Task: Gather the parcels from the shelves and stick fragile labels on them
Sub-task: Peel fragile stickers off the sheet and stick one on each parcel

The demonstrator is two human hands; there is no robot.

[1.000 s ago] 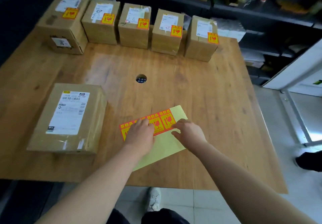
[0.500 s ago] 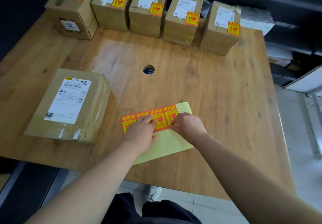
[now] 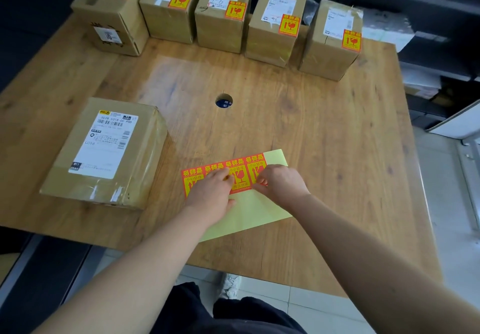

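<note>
A yellow backing sheet lies near the table's front edge, with a row of red and yellow fragile labels along its top. My left hand presses down on the left part of the row. The fingertips of my right hand pinch the lower edge of the rightmost label. To the left lies a brown parcel with a white shipping slip and no fragile label. Several brown parcels, among them, stand in a row at the table's far edge, each bearing a fragile label.
The wooden table has a round cable hole in its middle. Dark shelves with bags and paper stand behind and to the right. A white frame is on the floor at the right.
The view has shifted so the table sits higher and closer. My right fingertips have closed in on the rightmost label's edge. My left hand stays pressed on the sheet.
</note>
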